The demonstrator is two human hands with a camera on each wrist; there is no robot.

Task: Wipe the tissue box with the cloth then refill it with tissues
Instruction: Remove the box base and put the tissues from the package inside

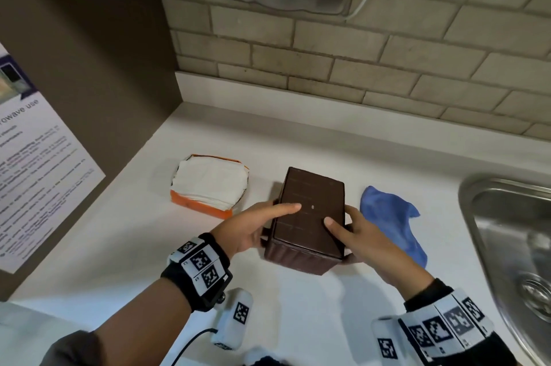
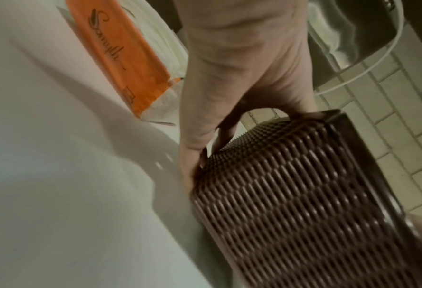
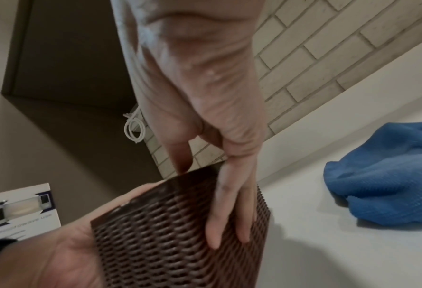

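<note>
Two hands, the left hand (image 1: 247,231) and right hand (image 1: 362,239), are gripping the brown tissue box (image 1: 310,218), fingers wrapping its sides.

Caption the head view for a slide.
Both hands, left hand and right hand, grip the brown woven tissue box on the white counter.

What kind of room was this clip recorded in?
Most likely a shared kitchen or break room: a steel sink set into a white countertop, a tiled backsplash, and a posted notice mentioning microwave use.
</note>
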